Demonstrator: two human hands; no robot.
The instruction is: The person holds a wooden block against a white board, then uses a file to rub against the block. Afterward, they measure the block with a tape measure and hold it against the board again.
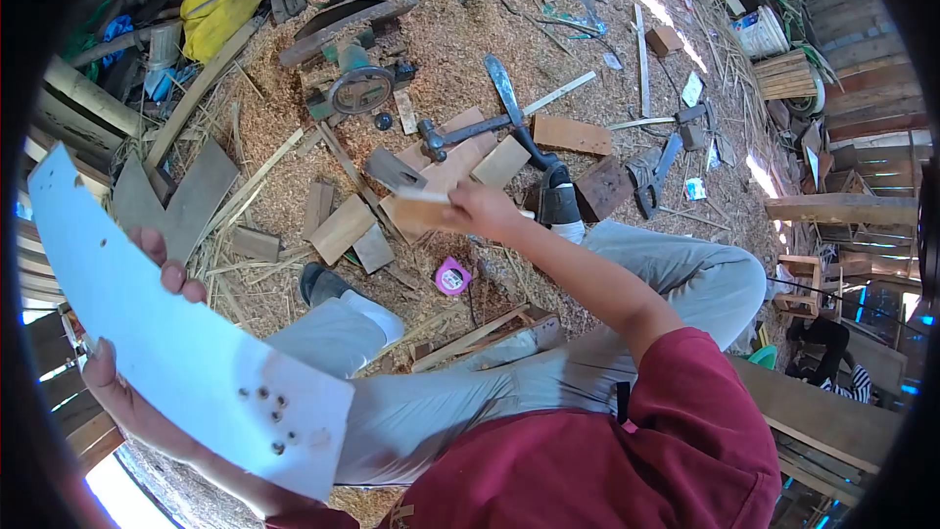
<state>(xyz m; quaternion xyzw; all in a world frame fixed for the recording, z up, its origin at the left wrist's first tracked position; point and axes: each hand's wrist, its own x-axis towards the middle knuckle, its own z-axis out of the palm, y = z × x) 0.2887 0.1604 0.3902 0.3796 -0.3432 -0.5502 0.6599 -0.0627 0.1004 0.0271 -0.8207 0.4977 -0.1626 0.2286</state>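
My left hand [127, 387] grips a long, curved white board [186, 323] by its edges, thumb on one side and fingers over the other. Dark holes cluster near the board's lower end, with a few more higher up. Over the wood pieces in the middle, my right hand [480, 211] is closed on the end of a light-brown wooden piece [421, 214], slightly blurred. Just beyond that piece is a grey flat piece [395, 172]. A hammer [460, 134] and a machete [514, 103] lie past my right hand, and a pink tape measure [451, 277] sits nearer my legs.
Wood shavings cover the ground. A green machine with a round wheel [362, 88] stands at the back left. Wood blocks [573, 135] and a handsaw [654, 176] lie to the right. At far right, a person in striped clothing [861, 384] is partly visible.
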